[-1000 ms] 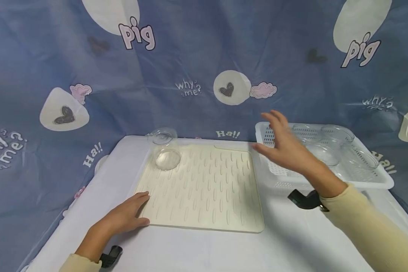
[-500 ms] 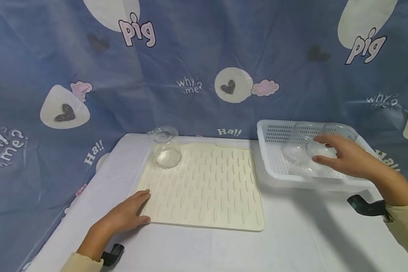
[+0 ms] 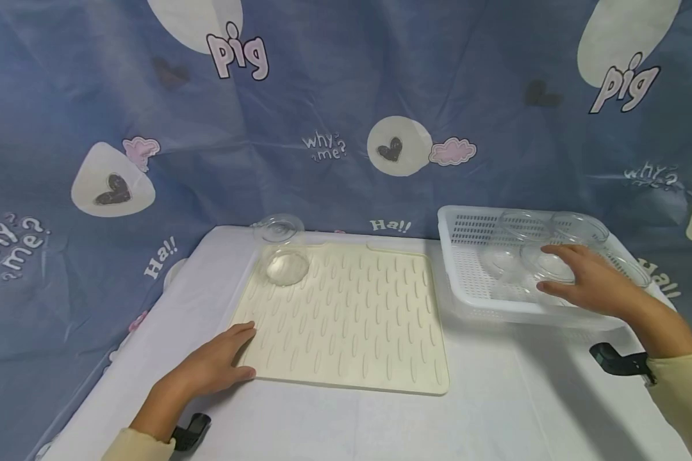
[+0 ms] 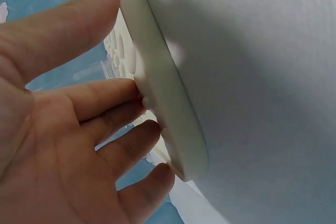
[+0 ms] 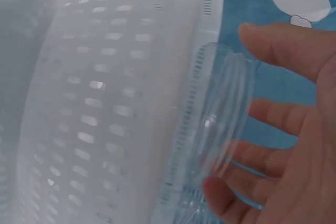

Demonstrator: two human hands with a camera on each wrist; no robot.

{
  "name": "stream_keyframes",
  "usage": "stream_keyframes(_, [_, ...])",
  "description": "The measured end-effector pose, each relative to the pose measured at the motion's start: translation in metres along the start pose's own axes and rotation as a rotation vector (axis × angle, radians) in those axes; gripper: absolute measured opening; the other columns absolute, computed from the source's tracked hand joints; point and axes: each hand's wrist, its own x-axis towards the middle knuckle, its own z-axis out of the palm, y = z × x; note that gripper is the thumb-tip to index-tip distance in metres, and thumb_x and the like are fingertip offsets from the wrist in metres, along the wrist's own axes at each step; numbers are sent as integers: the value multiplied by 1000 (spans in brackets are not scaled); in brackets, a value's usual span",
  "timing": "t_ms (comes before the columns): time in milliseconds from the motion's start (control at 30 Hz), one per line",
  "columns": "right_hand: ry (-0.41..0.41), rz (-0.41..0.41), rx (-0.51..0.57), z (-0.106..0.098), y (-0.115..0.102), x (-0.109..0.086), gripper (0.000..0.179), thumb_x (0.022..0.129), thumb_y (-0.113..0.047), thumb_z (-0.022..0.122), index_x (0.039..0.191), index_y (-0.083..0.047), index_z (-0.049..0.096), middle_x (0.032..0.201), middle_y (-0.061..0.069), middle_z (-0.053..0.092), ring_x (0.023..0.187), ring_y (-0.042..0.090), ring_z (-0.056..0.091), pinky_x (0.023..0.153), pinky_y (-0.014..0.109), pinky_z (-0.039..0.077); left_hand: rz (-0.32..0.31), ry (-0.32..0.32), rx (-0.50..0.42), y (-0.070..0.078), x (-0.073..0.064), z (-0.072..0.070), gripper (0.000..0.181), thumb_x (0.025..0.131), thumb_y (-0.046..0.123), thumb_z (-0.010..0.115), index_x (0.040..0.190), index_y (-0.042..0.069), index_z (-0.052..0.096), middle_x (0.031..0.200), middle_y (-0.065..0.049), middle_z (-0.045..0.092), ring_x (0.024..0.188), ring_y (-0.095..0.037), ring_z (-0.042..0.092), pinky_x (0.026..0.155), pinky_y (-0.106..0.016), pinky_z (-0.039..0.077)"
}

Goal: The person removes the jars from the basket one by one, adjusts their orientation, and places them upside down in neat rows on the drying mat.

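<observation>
Mat [image 3: 346, 333]: cream, round-cornered and patterned with oblong marks; it lay flat, the left hand [image 3: 213, 362] touching its near left corner.
Lone cup [image 3: 287, 269]: clear and colourless, it stood at the mat's far left corner; which end was up could not be told.
Basket [image 3: 507, 312]: white, perforated, it sat upright to the right of the mat's far half.
Clear cups [image 3: 533, 259]: several, grouped inside the basket, right of the mat; the right hand [image 3: 594, 285] was just beside them, contact unclear.
</observation>
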Motion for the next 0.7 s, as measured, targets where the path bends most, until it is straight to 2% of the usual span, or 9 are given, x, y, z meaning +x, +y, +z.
stream_keyframes(200, [-8,52,-93,8,2,6,82,84,-44,75,142,3,42,142,38,40,126,60,38,96,79,33,-8,-3,10,3,2,0,80,82,25,80,145,-7,43,157,-24,36,142,-49,36,112,-61,37])
stream_keyframes(367, [-18,109,-76,12,3,13,89,80,-47,78,145,0,38,143,36,36,126,61,34,89,83,31,-16,-5,-1,3,1,1,80,83,25,80,146,-6,42,157,-23,35,143,-48,35,112,-62,36])
stream_keyframes(467, [-15,119,-60,14,3,15,94,79,-47,79,146,2,35,143,37,36,127,61,33,92,82,30,-21,0,-2,3,1,1,80,82,25,80,145,-6,43,157,-23,36,143,-48,35,112,-62,36])
stream_keyframes(600, [2,93,-52,18,5,17,99,76,-46,81,145,7,35,143,39,35,126,62,35,97,80,31,-18,-3,-8,2,1,1,80,82,25,80,146,-7,42,157,-23,35,143,-49,35,112,-62,37])
stream_keyframes(700, [23,44,-44,20,6,17,104,73,-46,84,144,10,36,143,38,36,125,60,39,97,76,35,-16,-5,-9,3,1,0,80,83,25,79,146,-7,42,157,-23,35,143,-49,35,112,-62,36])
